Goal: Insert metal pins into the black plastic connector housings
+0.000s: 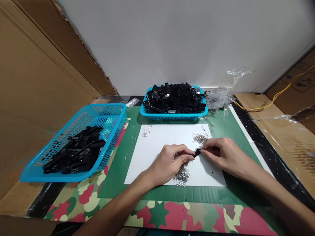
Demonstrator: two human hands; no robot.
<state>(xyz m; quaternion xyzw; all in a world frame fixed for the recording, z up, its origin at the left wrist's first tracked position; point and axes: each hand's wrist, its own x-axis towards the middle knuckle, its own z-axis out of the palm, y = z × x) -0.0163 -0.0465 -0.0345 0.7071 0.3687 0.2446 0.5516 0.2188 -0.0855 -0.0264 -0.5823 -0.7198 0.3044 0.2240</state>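
Observation:
My left hand (pixel 173 162) pinches a small black plastic part (pixel 197 152) between thumb and fingers, above the white sheet (pixel 152 160). At the part's right end, the closed fingertips of my right hand (pixel 219 150) hold a thin, pale, pin-like piece (pixel 202 147). Its exact kind is too small to make out. Just beyond my right fingertips lies a pile of tiny brownish metal pieces (pixel 199 138). Beneath my left hand is a pile of small silvery bent wire pieces (pixel 181 176), partly hidden by the hand.
A blue basket (pixel 145 115) heaped with black plastic parts stands at the back. Another blue basket (pixel 123 113) at left holds longer black parts. Loose wire bits (pixel 146 132) lie on the sheet's far left corner. Clear plastic bags (pixel 220 98) and a yellow cable (pixel 275 96) are at right.

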